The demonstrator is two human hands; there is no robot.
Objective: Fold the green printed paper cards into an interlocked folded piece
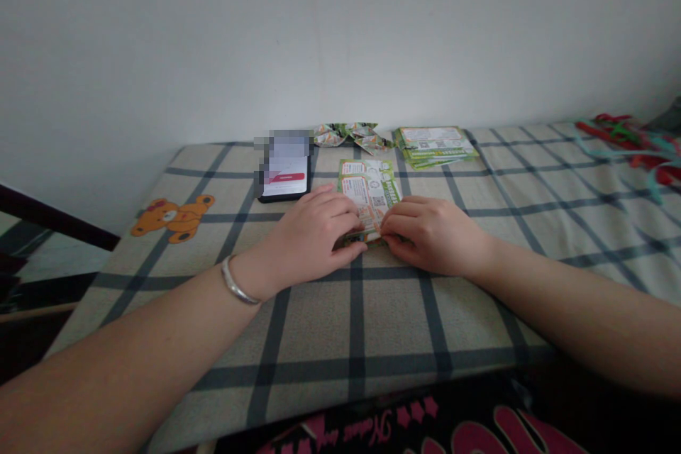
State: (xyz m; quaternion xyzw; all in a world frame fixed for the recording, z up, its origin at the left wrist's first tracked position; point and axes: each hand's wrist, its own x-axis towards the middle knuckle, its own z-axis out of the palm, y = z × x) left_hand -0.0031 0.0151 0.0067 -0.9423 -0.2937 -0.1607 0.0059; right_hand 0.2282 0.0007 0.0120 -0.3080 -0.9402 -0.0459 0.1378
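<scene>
A green-and-white printed paper sheet (362, 188), with orange text and a square code on it, lies flat on the checked tablecloth between my hands. Its near edge looks folded over. My left hand (324, 230), a silver bangle at the wrist, closes thumb and fingers on the sheet's near left corner. At the near right corner my right hand (425, 234) pinches the same sheet. My fingers cover both near corners. Beyond my left hand lies a phone (287, 181) with its screen lit.
Behind the sheet sit several folded paper pieces (351, 135) in the same print. A fanned stack of similar sheets (433, 145) lies right of them, near the wall. Red and teal ribbons (633, 142) are at the far right. A bear patch (174, 218) marks the left side.
</scene>
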